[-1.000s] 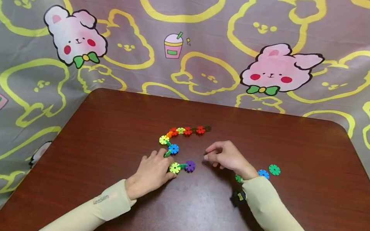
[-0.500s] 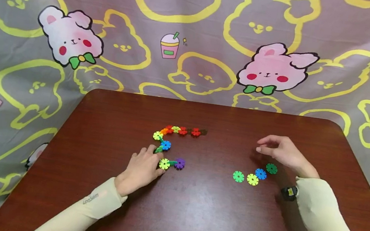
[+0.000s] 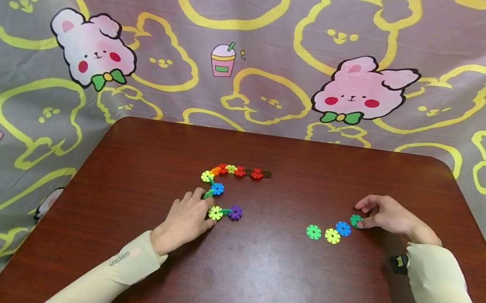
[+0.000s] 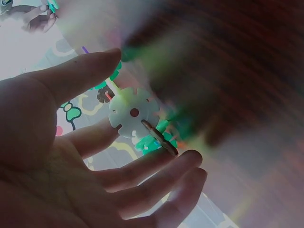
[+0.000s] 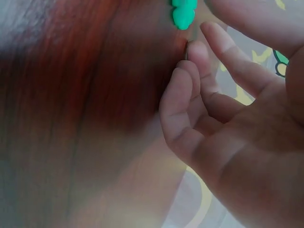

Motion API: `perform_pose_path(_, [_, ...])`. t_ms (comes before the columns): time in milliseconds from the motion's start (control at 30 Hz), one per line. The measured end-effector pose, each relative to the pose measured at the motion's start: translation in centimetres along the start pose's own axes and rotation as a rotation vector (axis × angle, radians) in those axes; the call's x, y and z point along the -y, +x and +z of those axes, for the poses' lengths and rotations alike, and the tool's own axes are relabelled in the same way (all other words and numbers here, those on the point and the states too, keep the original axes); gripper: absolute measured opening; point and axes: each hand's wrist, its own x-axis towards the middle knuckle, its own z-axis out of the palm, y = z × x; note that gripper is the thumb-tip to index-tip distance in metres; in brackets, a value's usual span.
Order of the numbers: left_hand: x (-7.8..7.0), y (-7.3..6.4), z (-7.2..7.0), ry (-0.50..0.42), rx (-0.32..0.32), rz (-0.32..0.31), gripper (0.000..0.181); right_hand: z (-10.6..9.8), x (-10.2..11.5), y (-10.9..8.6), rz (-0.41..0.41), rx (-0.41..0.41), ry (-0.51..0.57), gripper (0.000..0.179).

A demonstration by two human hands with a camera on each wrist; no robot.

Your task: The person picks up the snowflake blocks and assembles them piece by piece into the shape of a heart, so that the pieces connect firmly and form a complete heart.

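A winding chain of slotted, flower-shaped plastic discs lies left of centre, with a blue disc (image 3: pixel 217 188), a yellow disc (image 3: pixel 216 213) and a purple disc (image 3: pixel 235 213) in it. My left hand (image 3: pixel 185 218) rests at its bend, fingers loosely spread. In the left wrist view, a pale disc (image 4: pixel 134 111) stands in the wide gap between thumb and fingers. On the right, my right hand (image 3: pixel 391 217) reaches a dark green disc (image 3: pixel 355 220): the thumb tip overlaps it, and the index finger stands apart above. Its other fingers curl inward in the right wrist view.
Beside the dark green disc lie a loose blue disc (image 3: pixel 343 228), a yellow one (image 3: pixel 332 236) and a light green one (image 3: pixel 313 232). The brown table (image 3: pixel 253 281) meets a patterned cloth (image 3: pixel 271 109) at its back edge.
My right hand has moved right from beside the chain, then come down at the dark green disc, uncovering the loose discs. My left hand has stayed at the chain.
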Motion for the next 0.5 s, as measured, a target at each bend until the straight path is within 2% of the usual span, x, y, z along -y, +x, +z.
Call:
perform_pose_path(267, [-0.16,0.18,0.01,-0.008,0.012,-0.014,0.03,0.13,0.33,0.24,0.047,0.01,-0.047,0.039])
perform_pose_path(500, [-0.26,0.16,-0.11,-0.009,0.022,-0.021,0.033,0.13,0.64,0.22,0.047,0.017,-0.066,0.032])
